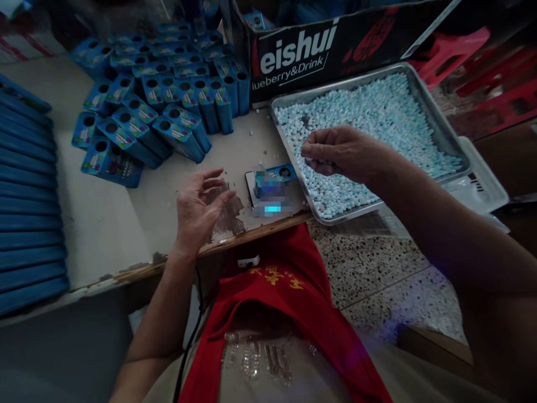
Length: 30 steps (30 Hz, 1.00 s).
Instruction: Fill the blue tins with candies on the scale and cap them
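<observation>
My left hand [199,210] hovers over the near edge of the table, fingers spread and nothing in it. Above the metal tray [425,101] is my right hand [335,152], thumb and fingers pressed together; what is between them is too small to make out. Small pale blue and white candies [356,109] fill the tray. Between my hands lies a small blue tin [286,171], touching or close to the tray's left side. It rests partly over a flat, dark-edged device [250,187], which is blurred out in part.
Many blue tins [176,131] with round holes on top stand in a group at the back left. A stack of blue packs [31,207] lines the left edge. Behind the tray stands a black printed carton [293,56]. Red stools [453,53] are at the right.
</observation>
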Each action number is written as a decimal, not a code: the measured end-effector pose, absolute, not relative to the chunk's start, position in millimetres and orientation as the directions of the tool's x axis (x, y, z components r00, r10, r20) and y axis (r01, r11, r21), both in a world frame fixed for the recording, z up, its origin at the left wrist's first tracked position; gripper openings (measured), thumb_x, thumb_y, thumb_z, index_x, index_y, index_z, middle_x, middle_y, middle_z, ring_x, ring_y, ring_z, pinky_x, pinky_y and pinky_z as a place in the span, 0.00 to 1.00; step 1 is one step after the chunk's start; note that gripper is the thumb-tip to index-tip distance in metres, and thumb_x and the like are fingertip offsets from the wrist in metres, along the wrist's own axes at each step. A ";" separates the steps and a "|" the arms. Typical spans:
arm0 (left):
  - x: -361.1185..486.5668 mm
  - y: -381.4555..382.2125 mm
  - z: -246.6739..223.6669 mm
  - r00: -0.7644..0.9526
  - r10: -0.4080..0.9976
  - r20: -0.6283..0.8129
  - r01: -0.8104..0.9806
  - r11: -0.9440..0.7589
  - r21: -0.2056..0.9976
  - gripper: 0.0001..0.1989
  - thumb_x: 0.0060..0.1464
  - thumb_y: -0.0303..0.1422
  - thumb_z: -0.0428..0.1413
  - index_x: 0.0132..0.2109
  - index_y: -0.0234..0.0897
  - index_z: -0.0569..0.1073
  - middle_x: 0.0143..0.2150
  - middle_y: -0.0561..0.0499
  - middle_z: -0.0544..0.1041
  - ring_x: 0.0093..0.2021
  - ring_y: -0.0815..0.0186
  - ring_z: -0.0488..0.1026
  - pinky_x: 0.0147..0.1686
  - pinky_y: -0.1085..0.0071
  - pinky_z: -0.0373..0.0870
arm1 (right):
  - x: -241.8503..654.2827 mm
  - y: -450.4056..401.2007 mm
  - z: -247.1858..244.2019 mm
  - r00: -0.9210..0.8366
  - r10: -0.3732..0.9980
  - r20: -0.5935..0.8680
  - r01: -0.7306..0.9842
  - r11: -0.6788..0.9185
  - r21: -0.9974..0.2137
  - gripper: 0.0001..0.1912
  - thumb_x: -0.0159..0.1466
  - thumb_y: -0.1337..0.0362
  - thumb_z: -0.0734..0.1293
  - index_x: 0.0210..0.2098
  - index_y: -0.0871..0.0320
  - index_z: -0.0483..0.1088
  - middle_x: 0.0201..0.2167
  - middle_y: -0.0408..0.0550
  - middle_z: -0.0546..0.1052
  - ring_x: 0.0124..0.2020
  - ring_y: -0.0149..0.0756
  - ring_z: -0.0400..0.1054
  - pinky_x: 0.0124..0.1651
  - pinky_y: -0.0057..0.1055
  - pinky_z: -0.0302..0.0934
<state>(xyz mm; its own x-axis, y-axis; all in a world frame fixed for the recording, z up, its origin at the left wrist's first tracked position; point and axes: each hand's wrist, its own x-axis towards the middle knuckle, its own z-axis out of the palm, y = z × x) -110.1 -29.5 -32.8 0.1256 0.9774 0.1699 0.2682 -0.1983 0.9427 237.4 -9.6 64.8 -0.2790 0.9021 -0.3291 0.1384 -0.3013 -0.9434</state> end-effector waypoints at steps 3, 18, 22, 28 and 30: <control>-108.9 -30.4 -32.6 0.144 0.978 0.154 0.276 -0.189 0.942 0.28 0.59 0.43 0.77 0.63 0.43 0.82 0.61 0.43 0.86 0.56 0.55 0.87 0.60 0.57 0.88 | 227.6 -3.7 62.4 -0.281 0.915 -0.288 0.126 -0.263 -0.957 0.18 0.71 0.58 0.84 0.34 0.56 0.75 0.26 0.41 0.73 0.22 0.25 0.59 0.23 0.25 0.54; -90.1 -34.0 -48.0 0.219 0.962 0.163 0.256 -0.217 0.942 0.28 0.60 0.46 0.78 0.62 0.41 0.84 0.58 0.43 0.87 0.56 0.54 0.87 0.61 0.56 0.86 | 209.3 -4.0 78.8 -0.337 0.924 -0.177 0.623 0.078 -0.778 0.08 0.67 0.62 0.80 0.38 0.55 0.79 0.30 0.41 0.75 0.33 0.34 0.69 0.39 0.33 0.61; -94.3 -33.1 -45.7 0.213 0.968 0.137 0.246 -0.188 0.951 0.27 0.58 0.43 0.77 0.62 0.42 0.84 0.58 0.44 0.87 0.55 0.55 0.87 0.60 0.57 0.86 | 195.8 0.6 90.0 -0.406 0.884 -0.230 0.822 0.244 -0.515 0.04 0.67 0.69 0.75 0.41 0.54 0.83 0.36 0.45 0.81 0.41 0.40 0.74 0.47 0.37 0.62; -106.4 -30.0 -45.8 0.184 0.980 0.071 0.263 -0.119 0.957 0.26 0.58 0.39 0.77 0.62 0.44 0.84 0.58 0.44 0.86 0.55 0.55 0.86 0.61 0.57 0.86 | 191.0 1.1 94.2 -0.426 0.860 -0.279 0.865 0.297 -0.405 0.08 0.69 0.65 0.75 0.48 0.52 0.86 0.36 0.47 0.83 0.43 0.43 0.76 0.46 0.37 0.62; -107.9 -28.5 -46.6 0.186 0.981 0.062 0.259 -0.110 0.959 0.27 0.57 0.37 0.77 0.62 0.44 0.84 0.59 0.44 0.86 0.55 0.55 0.86 0.60 0.58 0.86 | 191.2 -0.1 95.3 -0.409 0.862 -0.300 0.874 0.274 -0.402 0.09 0.69 0.64 0.76 0.49 0.52 0.86 0.38 0.46 0.83 0.42 0.42 0.77 0.46 0.37 0.62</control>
